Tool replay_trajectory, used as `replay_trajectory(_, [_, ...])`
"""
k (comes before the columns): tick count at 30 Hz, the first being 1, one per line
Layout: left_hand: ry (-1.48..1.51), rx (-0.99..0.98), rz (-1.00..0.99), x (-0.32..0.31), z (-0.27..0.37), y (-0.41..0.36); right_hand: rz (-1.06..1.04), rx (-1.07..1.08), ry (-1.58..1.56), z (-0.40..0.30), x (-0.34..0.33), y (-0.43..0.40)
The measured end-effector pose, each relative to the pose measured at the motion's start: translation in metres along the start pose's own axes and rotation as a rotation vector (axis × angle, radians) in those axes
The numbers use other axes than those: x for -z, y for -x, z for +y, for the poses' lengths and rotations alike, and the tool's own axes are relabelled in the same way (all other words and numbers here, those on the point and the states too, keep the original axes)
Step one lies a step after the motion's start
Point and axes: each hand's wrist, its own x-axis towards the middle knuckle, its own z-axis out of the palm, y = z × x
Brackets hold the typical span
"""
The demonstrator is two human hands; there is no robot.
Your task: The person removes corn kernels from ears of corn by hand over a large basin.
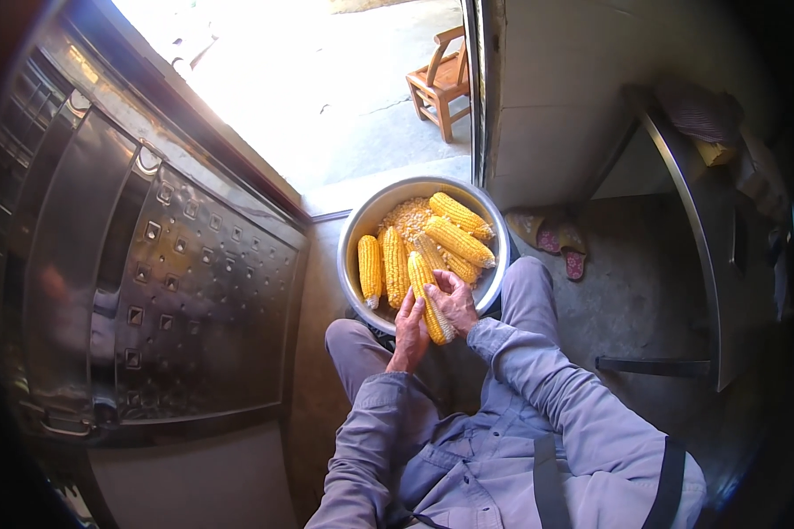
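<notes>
Between my hands is an ear of yellow corn (430,297), tilted over the near rim of a round metal basin (345,264). My left hand (411,332) holds it from the left, and my right hand (455,303) grips its right side with the thumb on the kernels. A pale strip without yellow kernels shows along its lower right side. Several whole ears lie in the basin, among them one at the left wall (370,270) and one at the far right (462,215). Loose corn kernels (407,217) are heaped at the far side. A paler ear or cob (430,250) lies mid-basin, partly covered.
My knees flank the basin. An embossed metal door (212,297) stands at the left beside a bright doorway. Outside is a wooden chair (443,79). Patterned slippers (573,254) lie on the floor at the right, near a dark metal-edged piece of furniture (691,198).
</notes>
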Motion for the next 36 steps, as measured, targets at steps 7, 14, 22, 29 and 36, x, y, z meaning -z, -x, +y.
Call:
replay_trajectory(7, [-0.036, -0.008, 0.021, 0.002, -0.001, 0.0, -0.044, -0.144, -0.268, -0.004, 0.005, -0.002])
replay_trajectory(14, [-0.032, 0.003, 0.017, -0.007, -0.002, 0.0, -0.044, -0.149, -0.303, -0.003, 0.007, -0.006])
replay_trajectory(22, [-0.017, 0.013, 0.008, -0.001, 0.001, 0.002, -0.109, -0.187, -0.295, -0.008, 0.007, -0.003])
replay_trajectory(29, [-0.021, 0.024, 0.036, 0.002, 0.003, 0.002, -0.078, -0.164, -0.26, -0.002, 0.003, -0.002])
replay_trajectory(36, [-0.006, 0.034, 0.022, -0.001, 0.003, 0.0, -0.116, -0.133, -0.292, 0.004, 0.001, -0.005])
